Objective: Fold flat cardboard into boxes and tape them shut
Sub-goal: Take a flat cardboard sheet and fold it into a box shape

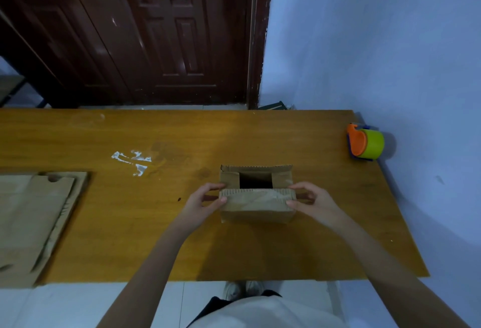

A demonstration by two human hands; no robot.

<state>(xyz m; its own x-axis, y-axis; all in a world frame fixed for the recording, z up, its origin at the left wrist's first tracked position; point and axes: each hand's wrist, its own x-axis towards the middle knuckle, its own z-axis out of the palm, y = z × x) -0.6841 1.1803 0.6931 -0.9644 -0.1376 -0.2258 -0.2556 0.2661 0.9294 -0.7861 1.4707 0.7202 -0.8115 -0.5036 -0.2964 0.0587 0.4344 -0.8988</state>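
Note:
A small brown cardboard box [256, 206] stands upright on the wooden table [156, 223], right of centre. Its two side flaps are folded in and a dark gap shows between them. The near flap is bent over the opening. My left hand [205, 201] pinches the left end of that near flap, thumb in front and fingers behind. At the right end my right hand [311, 201] pinches the same flap. A tape dispenser [364, 142], orange with a yellow-green roll, sits at the table's far right edge, apart from both hands.
A stack of flat cardboard sheets [33, 221] lies at the table's left end, overhanging the front edge. White scuff marks [132, 161] mark the tabletop. A dark wooden door [156, 33] stands beyond the table and a blue wall [390, 54] runs along its right side.

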